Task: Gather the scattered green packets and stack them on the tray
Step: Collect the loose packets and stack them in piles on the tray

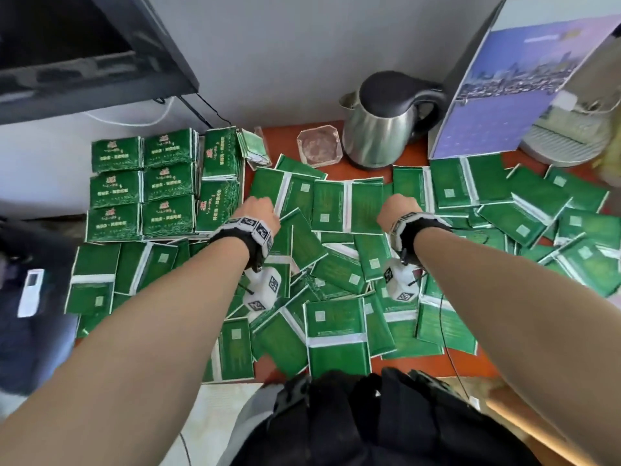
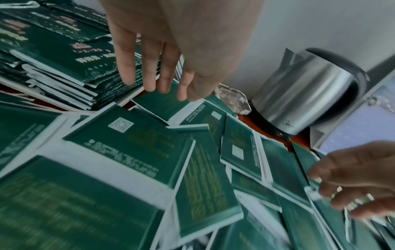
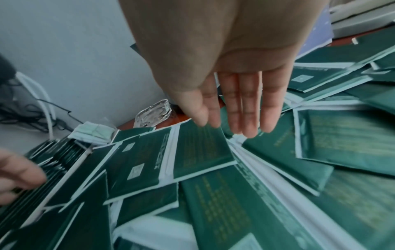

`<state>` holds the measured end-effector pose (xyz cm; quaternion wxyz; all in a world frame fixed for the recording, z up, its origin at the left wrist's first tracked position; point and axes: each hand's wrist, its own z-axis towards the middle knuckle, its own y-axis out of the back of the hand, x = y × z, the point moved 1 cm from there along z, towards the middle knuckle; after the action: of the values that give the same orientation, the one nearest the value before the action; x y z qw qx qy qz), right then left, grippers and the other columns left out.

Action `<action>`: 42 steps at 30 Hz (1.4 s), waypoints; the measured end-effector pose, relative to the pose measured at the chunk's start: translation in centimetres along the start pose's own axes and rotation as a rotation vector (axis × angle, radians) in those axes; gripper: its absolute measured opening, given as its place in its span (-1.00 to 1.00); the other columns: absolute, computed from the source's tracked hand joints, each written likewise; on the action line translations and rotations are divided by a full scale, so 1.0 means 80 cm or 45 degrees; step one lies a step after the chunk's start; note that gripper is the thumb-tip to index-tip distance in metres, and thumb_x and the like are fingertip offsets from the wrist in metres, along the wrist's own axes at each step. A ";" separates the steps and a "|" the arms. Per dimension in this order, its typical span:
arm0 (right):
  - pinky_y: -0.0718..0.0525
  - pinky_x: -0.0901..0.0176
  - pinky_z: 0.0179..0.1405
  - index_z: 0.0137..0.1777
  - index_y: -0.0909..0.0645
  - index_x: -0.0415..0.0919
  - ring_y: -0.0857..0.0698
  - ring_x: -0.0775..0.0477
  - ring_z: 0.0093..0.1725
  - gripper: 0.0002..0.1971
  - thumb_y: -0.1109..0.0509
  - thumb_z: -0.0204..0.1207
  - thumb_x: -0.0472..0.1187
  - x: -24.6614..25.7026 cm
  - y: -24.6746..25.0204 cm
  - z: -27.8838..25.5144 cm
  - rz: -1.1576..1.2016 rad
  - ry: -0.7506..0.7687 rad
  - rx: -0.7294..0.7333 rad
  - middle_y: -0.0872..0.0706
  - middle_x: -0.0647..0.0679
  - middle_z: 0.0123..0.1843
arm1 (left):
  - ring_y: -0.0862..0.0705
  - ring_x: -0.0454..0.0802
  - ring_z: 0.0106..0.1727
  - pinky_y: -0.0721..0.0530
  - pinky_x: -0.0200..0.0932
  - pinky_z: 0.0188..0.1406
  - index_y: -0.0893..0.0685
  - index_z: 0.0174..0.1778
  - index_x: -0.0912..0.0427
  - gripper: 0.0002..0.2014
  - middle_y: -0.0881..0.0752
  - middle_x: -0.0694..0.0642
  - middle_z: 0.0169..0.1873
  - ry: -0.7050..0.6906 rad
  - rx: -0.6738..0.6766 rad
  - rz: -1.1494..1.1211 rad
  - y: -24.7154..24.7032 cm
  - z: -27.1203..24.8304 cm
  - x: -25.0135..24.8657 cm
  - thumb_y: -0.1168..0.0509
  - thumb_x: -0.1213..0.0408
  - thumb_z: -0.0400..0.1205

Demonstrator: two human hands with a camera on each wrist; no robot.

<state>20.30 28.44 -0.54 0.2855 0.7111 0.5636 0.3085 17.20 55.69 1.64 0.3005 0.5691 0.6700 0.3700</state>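
Left hand (image 1: pixel 257 211): extended over the pile, fingers (image 2: pixel 149 74) straight and slightly spread, holding nothing. The fingertips sit at the edge of a flat green foil packet with a white seam strip (image 1: pixel 268 190); contact cannot be confirmed from the wrist view. Just left of this hand, neat stacks of green packets with gold print facing up (image 1: pixel 141 186) stand in rows; whatever carries them is hidden beneath, so a tray cannot be made out.

Right hand (image 1: pixel 398 210): also flat, palm down, fingers (image 3: pixel 245 108) straight and close together, gripping nothing. It hovers over overlapping packets near the middle of the pile; the tips are near a packet's surface, touching or not cannot be told.

Loose scattered green packets (image 1: pixel 336 324): spread over most of the reddish-brown counter (image 1: pixel 433 366), mostly back side up with a small pale square code mark, overlapping at all angles, from the near edge to the far right.

Both wrists carry black straps with white marker-printed camera blocks (image 1: pixel 265 287).

Behind the pile: a clear square glass ashtray (image 1: pixel 319 146), then a stainless steel electric kettle with black lid and handle (image 1: pixel 386 119) to its right, against the white wall. A blue-purple printed card with a skyline picture (image 1: pixel 504 92) leans at the far right. A dark monitor (image 1: pixel 84 52) stands at upper left.
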 end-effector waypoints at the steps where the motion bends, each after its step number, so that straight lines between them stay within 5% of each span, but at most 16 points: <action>1: -0.51 0.05 -0.19 -0.11 -0.51 -0.31 -0.57 -0.24 -0.14 -0.84 -0.29 0.66 -0.22 0.002 0.004 0.006 0.066 -0.058 -0.031 -0.63 -0.23 -0.07 | -0.69 0.19 0.11 -0.69 0.02 0.06 -0.63 0.35 0.24 -0.67 -0.66 0.26 0.24 0.025 -0.008 -0.049 0.003 0.010 0.001 -0.25 0.16 0.73; 4: -0.56 0.02 -0.16 0.05 -0.55 -0.32 -0.65 -0.29 -0.06 -0.73 -0.41 0.64 -0.08 0.006 0.006 0.020 0.279 -0.161 -0.053 -0.67 -0.28 0.02 | -0.69 0.26 0.15 -0.70 0.08 0.10 -0.56 0.40 0.28 -0.63 -0.64 0.29 0.24 0.102 -0.023 -0.202 0.005 0.035 0.002 -0.24 0.16 0.73; 7: -0.66 -0.08 0.01 0.34 -0.43 -0.29 -0.69 -0.34 0.20 -0.40 -0.55 0.51 0.08 0.019 0.000 0.032 0.401 -0.277 -0.056 -0.67 -0.29 0.23 | -0.67 0.31 0.22 -0.64 0.10 0.16 -0.50 0.44 0.30 -0.59 -0.56 0.32 0.30 0.175 -0.047 -0.284 0.001 0.059 -0.003 -0.24 0.14 0.74; 12: -0.66 -0.19 0.18 0.44 -0.23 -0.30 -0.63 -0.39 0.33 -0.10 -0.71 0.32 0.06 0.033 -0.019 0.042 0.412 -0.405 -0.083 -0.58 -0.35 0.35 | -0.61 0.35 0.31 -0.63 0.17 0.20 -0.35 0.49 0.33 -0.45 -0.44 0.33 0.38 0.256 -0.033 -0.242 -0.017 0.088 -0.015 -0.32 0.07 0.72; 19: -0.64 -0.16 0.21 0.43 -0.26 -0.29 -0.62 -0.36 0.37 -0.05 -0.76 0.23 0.06 0.024 -0.017 0.058 0.388 -0.450 -0.037 -0.59 -0.32 0.38 | -0.34 0.41 0.53 -0.54 0.31 0.38 -0.24 0.54 0.28 -0.24 -0.22 0.42 0.57 0.368 -0.061 -0.280 -0.026 0.109 -0.015 -0.50 0.05 0.59; 24: -0.67 -0.13 0.15 0.38 -0.37 -0.29 -0.64 -0.32 0.36 -0.10 -0.76 0.21 0.14 0.017 -0.014 0.060 0.362 -0.445 -0.007 -0.63 -0.26 0.36 | -0.36 0.41 0.51 -0.53 0.31 0.36 -0.23 0.57 0.30 -0.14 -0.25 0.43 0.54 0.363 -0.045 -0.264 -0.020 0.118 -0.007 -0.55 0.02 0.53; 30: -0.68 -0.02 -0.17 -0.02 -0.50 -0.22 -0.69 -0.24 0.01 -0.33 -0.73 0.19 0.24 0.017 -0.014 0.054 0.362 -0.418 -0.026 -0.68 -0.18 0.00 | -0.37 0.39 0.52 -0.46 0.30 0.40 -0.28 0.53 0.30 -0.11 -0.32 0.40 0.52 0.347 -0.100 -0.213 -0.015 0.117 -0.005 -0.59 -0.05 0.47; 33: -0.69 -0.02 -0.18 -0.05 -0.49 -0.22 -0.69 -0.24 -0.01 -0.36 -0.72 0.21 0.23 0.017 -0.014 0.050 0.375 -0.405 -0.032 -0.65 -0.16 -0.06 | -0.39 0.37 0.50 -0.45 0.29 0.40 -0.28 0.55 0.31 -0.10 -0.36 0.39 0.50 0.314 -0.147 -0.150 -0.016 0.111 -0.004 -0.56 -0.10 0.48; 36: -0.69 -0.01 -0.18 0.04 -0.52 -0.24 -0.66 -0.22 -0.05 -0.36 -0.72 0.25 0.20 0.019 -0.015 0.048 0.391 -0.396 -0.026 -0.65 -0.16 -0.04 | -0.49 0.38 0.41 -0.49 0.26 0.32 -0.30 0.53 0.32 -0.14 -0.41 0.40 0.46 0.244 -0.187 -0.097 -0.013 0.105 -0.008 -0.56 -0.07 0.49; 40: -0.61 0.04 -0.19 -0.21 -0.42 -0.24 -0.60 -0.19 -0.08 -0.46 -0.68 0.35 0.12 0.023 -0.012 0.046 0.402 -0.368 -0.025 -0.56 -0.12 -0.22 | -0.72 0.36 0.07 -0.65 0.15 -0.13 -0.22 0.56 0.30 -0.10 -0.36 0.38 0.47 0.208 -0.178 -0.162 0.002 0.102 -0.017 -0.61 0.06 0.47; 42: -0.57 0.06 -0.14 -0.11 -0.48 -0.27 -0.58 -0.20 -0.03 -0.51 -0.67 0.39 0.07 0.021 -0.008 0.048 0.400 -0.343 -0.005 -0.60 -0.14 -0.13 | -0.71 0.34 -0.12 -0.63 0.11 -0.27 -0.22 0.51 0.27 -0.13 -0.39 0.36 0.41 0.125 -0.233 -0.168 0.010 0.101 -0.017 -0.63 0.15 0.45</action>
<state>23.12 30.02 -3.31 0.3083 0.8244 0.4019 0.2524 24.52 55.67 -2.08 0.3416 0.4751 0.6834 0.4365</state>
